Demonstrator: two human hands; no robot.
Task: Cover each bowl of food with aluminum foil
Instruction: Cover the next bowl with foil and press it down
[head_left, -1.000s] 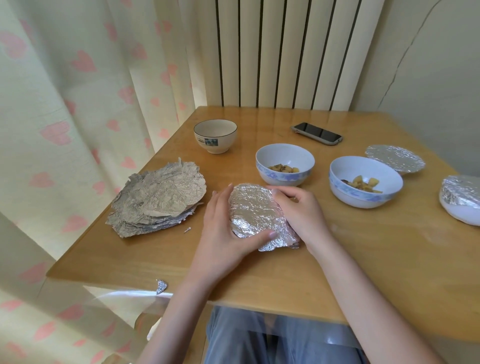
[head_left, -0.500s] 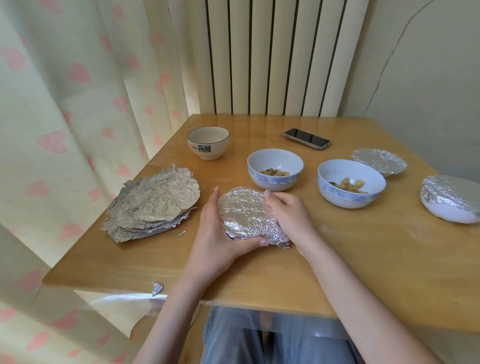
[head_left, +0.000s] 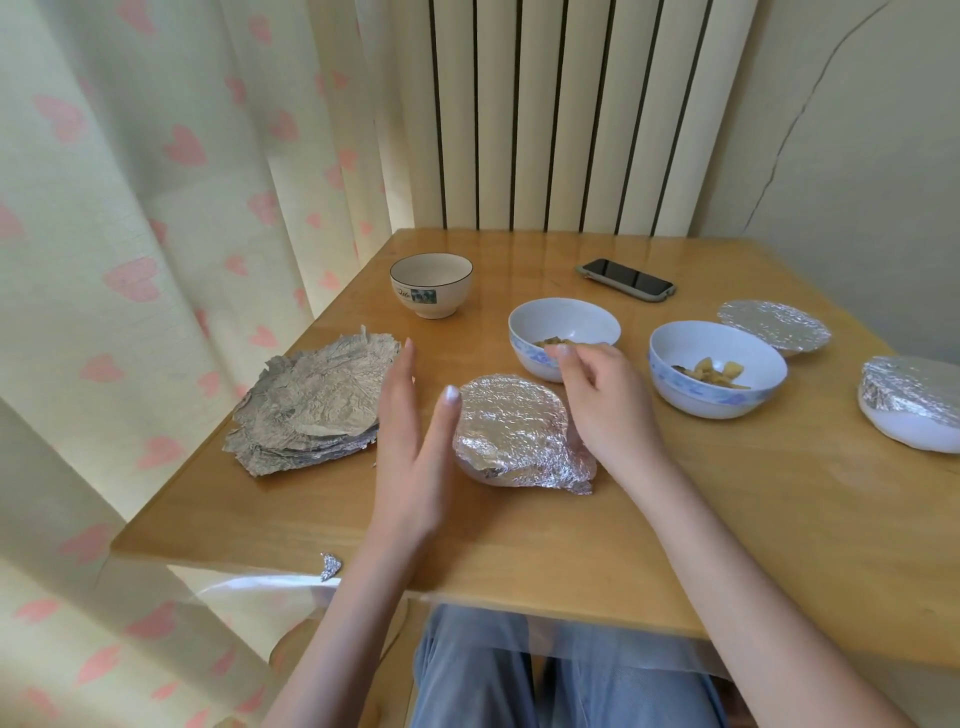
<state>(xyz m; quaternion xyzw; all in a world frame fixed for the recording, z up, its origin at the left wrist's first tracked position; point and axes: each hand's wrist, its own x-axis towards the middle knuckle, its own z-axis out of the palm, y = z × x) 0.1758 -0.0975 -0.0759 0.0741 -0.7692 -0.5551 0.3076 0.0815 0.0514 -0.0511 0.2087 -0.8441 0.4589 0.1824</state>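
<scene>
Now the left hand (head_left: 410, 441) hangs spread and the right hand (head_left: 602, 410) loosely curled, empty, flanking the wrapped bowl (head_left: 514, 431) on the worktop (head_left: 727, 509), whose loose foil flap could snag a sleeve and peel open.

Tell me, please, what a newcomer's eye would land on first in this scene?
Probably the foil-wrapped bowl shining at the table's near middle, flanked by the left hand and right hand, neither gripping it. Next, the stack of crinkled foil sheets at its left, and behind it two uncovered blue bowls of food.
</scene>
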